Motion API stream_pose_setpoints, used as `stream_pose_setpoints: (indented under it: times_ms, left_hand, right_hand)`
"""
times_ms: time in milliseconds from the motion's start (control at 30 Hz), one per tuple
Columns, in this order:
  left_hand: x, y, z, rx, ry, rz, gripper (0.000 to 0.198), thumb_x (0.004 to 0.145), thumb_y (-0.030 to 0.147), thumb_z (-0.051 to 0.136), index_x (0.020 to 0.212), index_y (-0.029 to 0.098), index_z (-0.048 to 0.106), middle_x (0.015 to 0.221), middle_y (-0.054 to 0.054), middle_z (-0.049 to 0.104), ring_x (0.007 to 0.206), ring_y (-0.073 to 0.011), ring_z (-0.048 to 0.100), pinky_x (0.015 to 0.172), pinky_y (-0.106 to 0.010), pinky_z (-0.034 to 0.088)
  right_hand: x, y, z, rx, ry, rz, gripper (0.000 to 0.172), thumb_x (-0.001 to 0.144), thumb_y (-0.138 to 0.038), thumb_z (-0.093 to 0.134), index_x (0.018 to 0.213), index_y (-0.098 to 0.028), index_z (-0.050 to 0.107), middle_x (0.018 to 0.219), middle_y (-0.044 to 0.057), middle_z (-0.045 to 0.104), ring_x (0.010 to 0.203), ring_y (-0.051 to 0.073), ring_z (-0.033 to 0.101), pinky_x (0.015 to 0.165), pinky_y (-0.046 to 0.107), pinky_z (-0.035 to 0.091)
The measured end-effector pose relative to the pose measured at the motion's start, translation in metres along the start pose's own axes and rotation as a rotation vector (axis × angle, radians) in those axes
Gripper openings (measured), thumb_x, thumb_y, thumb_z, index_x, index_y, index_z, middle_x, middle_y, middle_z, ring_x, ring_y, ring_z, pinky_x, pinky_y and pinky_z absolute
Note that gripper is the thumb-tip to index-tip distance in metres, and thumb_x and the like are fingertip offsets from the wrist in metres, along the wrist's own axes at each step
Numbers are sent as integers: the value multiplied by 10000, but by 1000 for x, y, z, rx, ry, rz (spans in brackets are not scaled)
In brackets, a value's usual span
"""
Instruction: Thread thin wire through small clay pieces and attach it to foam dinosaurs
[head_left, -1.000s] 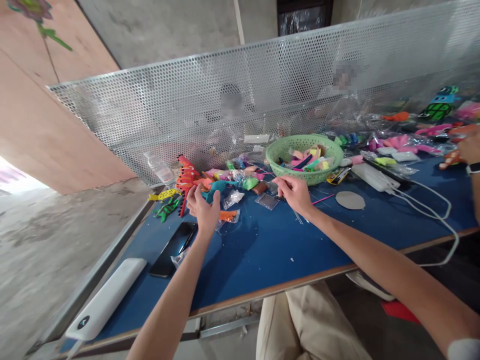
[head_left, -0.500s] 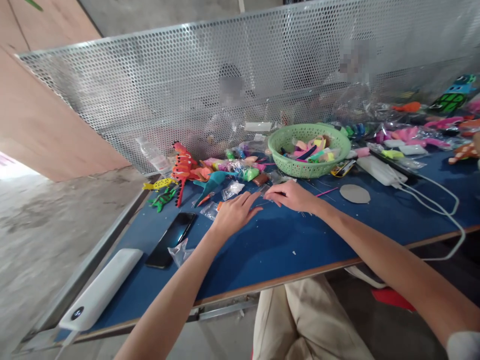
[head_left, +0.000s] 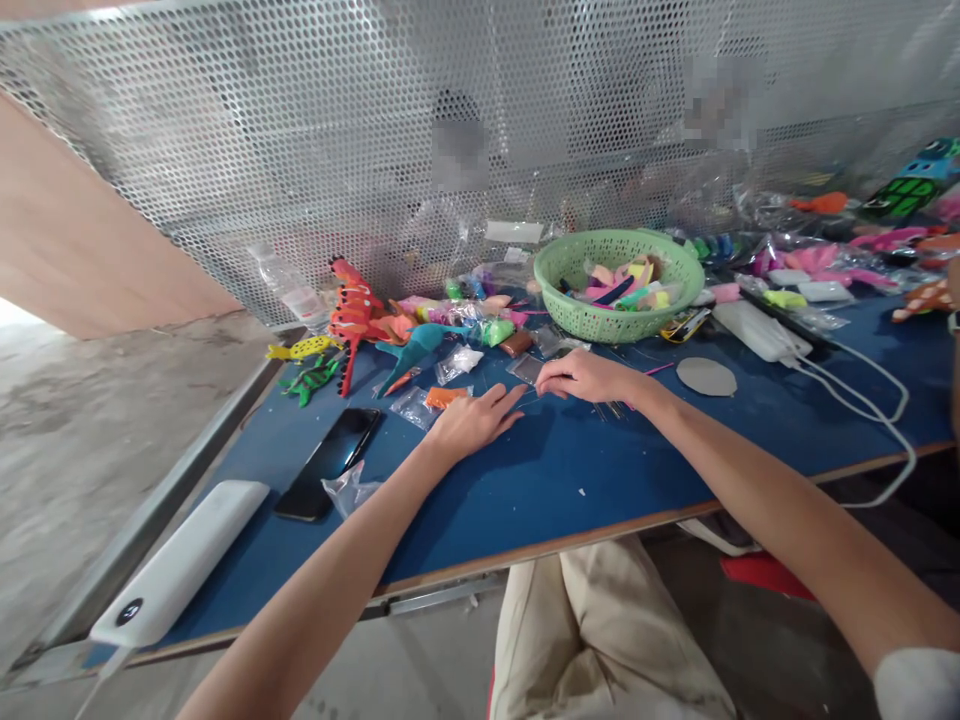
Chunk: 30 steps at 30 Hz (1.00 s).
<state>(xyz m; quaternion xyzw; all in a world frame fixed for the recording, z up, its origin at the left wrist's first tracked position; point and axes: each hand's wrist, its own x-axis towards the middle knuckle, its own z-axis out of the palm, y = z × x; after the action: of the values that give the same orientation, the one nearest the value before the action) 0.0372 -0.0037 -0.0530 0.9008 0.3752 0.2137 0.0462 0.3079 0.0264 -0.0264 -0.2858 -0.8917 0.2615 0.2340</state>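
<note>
My left hand (head_left: 476, 420) lies low over the blue table (head_left: 510, 500), fingers stretched out and pointing at my other hand. Just behind it is an orange piece of clay (head_left: 446, 397) in a clear bag. My right hand (head_left: 581, 375) is closed, its fingertips bent down together; whatever is between them is too small to make out. Some thin wire-like sticks (head_left: 611, 409) lie under its wrist. Near its fingertips is a small clear packet (head_left: 526, 369), with a brown block (head_left: 516, 344) behind that.
A green basket (head_left: 619, 325) of coloured clay pieces stands behind my hands. To the left are clay animals (head_left: 360, 315), a phone (head_left: 330, 465) and a white power bank (head_left: 184, 560). A grey disc (head_left: 706, 377) and cables lie right. A perforated metal screen (head_left: 337, 130) borders the back.
The head view has shifted slightly. My hands have drawn a little apart, showing more of the orange clay and the clear packet. The right fingers stay bent.
</note>
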Motion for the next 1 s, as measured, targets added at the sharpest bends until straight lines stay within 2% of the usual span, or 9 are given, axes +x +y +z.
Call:
stream_pose_setpoints:
  times_ms: [167,300,367,500,633,733,800,900,1000]
  left_hand:
    - [2,-3,2,-60,11,-13,445,931,522,578,1323,328,664,1002,-82,686,725,-191,665,675,-263,495]
    - [8,1,-6,-326,45,-119,320,867,516,670,1045,273,778,869,-47,723,682,-177,639,651,-261,483]
    - [11,2,-12,-498,48,-195,272,819,502,721,907,256,795,813,-36,735,696,-184,652,622,-257,484]
    - [12,1,-27,-728,-6,-279,210,775,448,773,870,264,811,904,-57,781,819,-224,701,640,-271,505]
    - [9,4,-34,-855,-199,-350,254,799,467,759,899,239,811,843,-78,783,574,-149,605,485,-235,396]
    - [8,9,-33,-932,-203,-403,292,814,498,740,880,220,803,842,-79,776,443,-77,427,404,-217,260]
    - [7,13,-31,-995,-162,-448,305,807,508,744,868,214,793,834,-75,766,427,-57,361,392,-211,216]
    - [7,18,-28,-1053,-143,-454,328,789,514,757,858,195,785,810,-79,748,430,-53,343,391,-211,201]
    - [7,23,-29,-1025,-148,-429,338,785,520,757,828,186,786,757,-71,735,429,-57,338,403,-225,195]
  right_hand:
    - [0,4,0,0,-18,18,244,993,-328,536,963,-212,749,650,-29,650,533,101,534,574,237,394]
    - [0,-2,0,41,22,25,277,1010,-358,523,1163,-228,714,749,-4,710,596,112,598,583,236,421]
    - [1,-4,0,64,45,15,275,1006,-343,536,1193,-231,703,791,8,729,656,123,635,602,242,441]
    - [2,-9,4,166,138,-2,257,991,-360,567,1167,-233,705,825,24,743,743,148,682,655,271,500]
    - [4,-17,11,371,250,-9,239,956,-361,634,1138,-214,683,841,29,742,759,146,690,714,290,547]
    - [6,-20,17,603,297,-17,343,899,-372,714,1187,-202,641,847,30,746,750,146,691,727,304,575]
    - [8,-21,22,705,281,-7,334,867,-386,748,1122,-188,662,873,45,755,741,148,694,720,310,585]
    - [10,-22,27,739,229,4,234,874,-395,739,926,-169,708,883,57,750,731,141,687,711,301,576]
    - [10,-24,31,752,213,-19,204,888,-376,727,880,-173,712,868,36,723,732,126,654,714,285,551]
